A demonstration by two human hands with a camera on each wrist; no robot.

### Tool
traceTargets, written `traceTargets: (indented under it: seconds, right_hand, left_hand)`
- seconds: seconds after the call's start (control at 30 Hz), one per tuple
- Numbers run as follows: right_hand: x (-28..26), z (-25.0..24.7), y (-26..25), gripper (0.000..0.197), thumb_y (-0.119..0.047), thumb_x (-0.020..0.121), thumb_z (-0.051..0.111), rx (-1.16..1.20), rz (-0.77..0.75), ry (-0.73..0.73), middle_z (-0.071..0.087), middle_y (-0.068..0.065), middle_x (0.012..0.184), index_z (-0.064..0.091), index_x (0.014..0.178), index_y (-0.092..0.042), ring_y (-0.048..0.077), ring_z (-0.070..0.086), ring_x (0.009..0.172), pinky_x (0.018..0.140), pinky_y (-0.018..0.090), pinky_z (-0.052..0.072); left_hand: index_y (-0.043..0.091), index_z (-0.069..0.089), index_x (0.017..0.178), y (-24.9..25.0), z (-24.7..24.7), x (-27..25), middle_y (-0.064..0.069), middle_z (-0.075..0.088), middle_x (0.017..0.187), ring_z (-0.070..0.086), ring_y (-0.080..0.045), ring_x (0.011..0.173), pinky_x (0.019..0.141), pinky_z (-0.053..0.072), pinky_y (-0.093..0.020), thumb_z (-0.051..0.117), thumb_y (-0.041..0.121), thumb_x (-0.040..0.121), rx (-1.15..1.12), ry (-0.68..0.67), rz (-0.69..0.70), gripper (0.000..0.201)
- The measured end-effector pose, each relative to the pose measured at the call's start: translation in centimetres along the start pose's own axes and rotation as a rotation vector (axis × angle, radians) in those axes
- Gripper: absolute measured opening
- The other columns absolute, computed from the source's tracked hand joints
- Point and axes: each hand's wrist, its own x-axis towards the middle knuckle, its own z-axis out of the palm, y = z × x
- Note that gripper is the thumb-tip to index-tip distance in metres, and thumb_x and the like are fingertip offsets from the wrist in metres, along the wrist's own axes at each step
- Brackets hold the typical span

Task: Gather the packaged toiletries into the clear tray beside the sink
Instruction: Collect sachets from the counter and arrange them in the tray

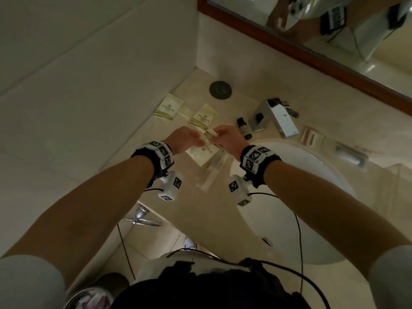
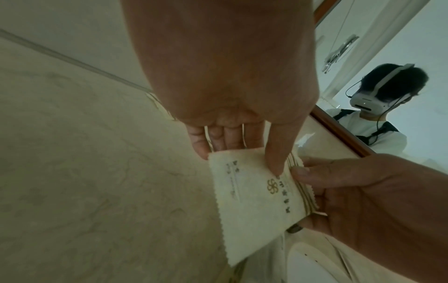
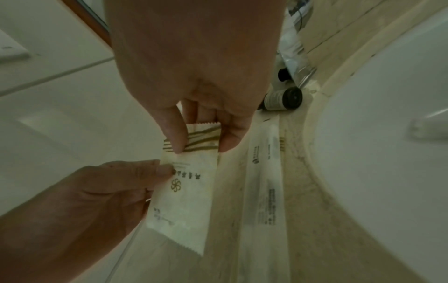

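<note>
Both hands pinch one cream packet above the counter: left hand at its side edge, right hand on the striped end. Best release one hand, then carry it flat. The clear tray probably lies just beneath; two packets wait farther back.

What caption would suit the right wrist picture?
Both hands pinch a cream toiletry sachet above the counter, right hand at its striped end, left hand at its side.

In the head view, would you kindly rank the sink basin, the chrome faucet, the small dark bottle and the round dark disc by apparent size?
1. Sink basin
2. Chrome faucet
3. Round dark disc and small dark bottle: they look alike, so no ranking.
</note>
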Motion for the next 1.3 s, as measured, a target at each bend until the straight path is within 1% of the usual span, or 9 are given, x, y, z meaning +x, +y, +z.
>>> traceTargets:
  seconds: [0.2,0.4,0.5,0.6,0.7,0.83,0.93,1.07,1.3]
  right_hand:
    - [-0.5,-1.8,0.9,0.020,-0.014,0.080,0.072,-0.060,0.137,-0.028,0.063,0.005,0.075,0.071,0.095,0.000,0.015,0.056,0.065,0.065,0.029,0.048]
    - [-0.1,-3.3,1.0,0.023,-0.012,0.079,0.072,-0.076,0.132,0.061,0.054,0.003,0.064,0.057,0.060,-0.012,0.017,0.051,0.063,0.066,0.035,0.043]
    - [0.5,-3.6,1.1,0.010,-0.013,0.078,0.073,-0.003,0.161,0.069,0.065,0.010,0.078,0.068,0.073,-0.008,0.026,0.063,0.077,0.076,0.040,0.053]
    - [0.8,-3.7,1.0,0.014,-0.014,0.081,0.072,-0.003,0.177,0.085,0.060,0.004,0.071,0.065,0.071,-0.008,0.015,0.056,0.063,0.059,0.025,0.045]
    - [1.2,-3.6,0.8,0.017,-0.014,0.081,0.070,-0.026,0.190,0.102,0.060,0.009,0.077,0.066,0.082,0.003,0.018,0.054,0.069,0.064,0.028,0.042]
    - [2.0,-3.8,1.3,0.016,-0.019,0.083,0.068,-0.073,0.212,0.127,0.062,0.007,0.097,0.066,0.093,-0.007,0.018,0.058,0.080,0.063,0.024,0.044]
    - [2.3,-4.2,1.7,0.020,-0.021,0.085,0.066,-0.102,0.240,0.145,0.061,0.007,0.097,0.064,0.098,-0.005,0.018,0.058,0.081,0.057,0.022,0.041]
    - [2.3,-4.7,1.9,0.014,-0.020,0.087,0.063,-0.175,0.253,0.139,0.062,0.010,0.096,0.063,0.091,-0.006,0.021,0.057,0.085,0.065,0.027,0.043]
    - [2.1,-5.3,2.2,0.025,-0.019,0.088,0.060,-0.158,0.243,0.143,0.067,0.013,0.108,0.066,0.105,-0.003,0.027,0.063,0.099,0.092,0.043,0.051]
  left_hand:
    - [0.006,0.067,0.078,0.7,1.3,1.5,-0.009,0.058,0.077,0.053,-0.019,0.076,0.071,0.040,-0.032,0.068,0.020,0.084,-0.001,-0.059,0.045,0.015]
    - [0.007,0.071,0.082,2.0,1.8,3.2,-0.014,0.068,0.085,0.061,-0.021,0.080,0.080,0.049,-0.041,0.070,0.021,0.083,-0.026,-0.055,0.088,0.014]
    - [0.008,0.072,0.086,2.4,1.7,4.0,-0.012,0.070,0.089,0.063,-0.022,0.087,0.085,0.050,-0.039,0.070,0.022,0.083,-0.019,-0.064,0.089,0.015]
    - [0.009,0.073,0.089,2.7,1.4,4.6,-0.011,0.071,0.094,0.065,-0.023,0.092,0.088,0.049,-0.036,0.072,0.021,0.082,-0.019,-0.088,0.075,0.014]
    - [0.010,0.073,0.088,2.6,1.2,5.1,-0.012,0.071,0.095,0.066,-0.026,0.094,0.088,0.050,-0.038,0.072,0.021,0.082,-0.060,-0.067,0.046,0.012]
    - [0.010,0.070,0.092,2.7,0.8,6.5,-0.007,0.069,0.092,0.064,-0.022,0.089,0.084,0.049,-0.033,0.067,0.025,0.085,-0.096,0.095,0.022,0.016]
    - [0.014,0.063,0.110,2.3,0.2,8.1,-0.009,0.065,0.108,0.060,-0.022,0.097,0.086,0.048,-0.032,0.066,0.033,0.084,0.060,0.223,-0.008,0.032]
    - [0.018,0.045,0.132,1.7,-0.4,9.7,-0.020,0.047,0.128,0.047,-0.038,0.119,0.099,0.040,-0.044,0.060,0.042,0.088,0.374,0.211,-0.110,0.052]
    - [0.005,0.031,0.140,1.2,-0.2,11.2,-0.024,0.038,0.140,0.041,-0.040,0.127,0.103,0.035,-0.047,0.059,0.045,0.089,0.619,0.170,-0.165,0.070]
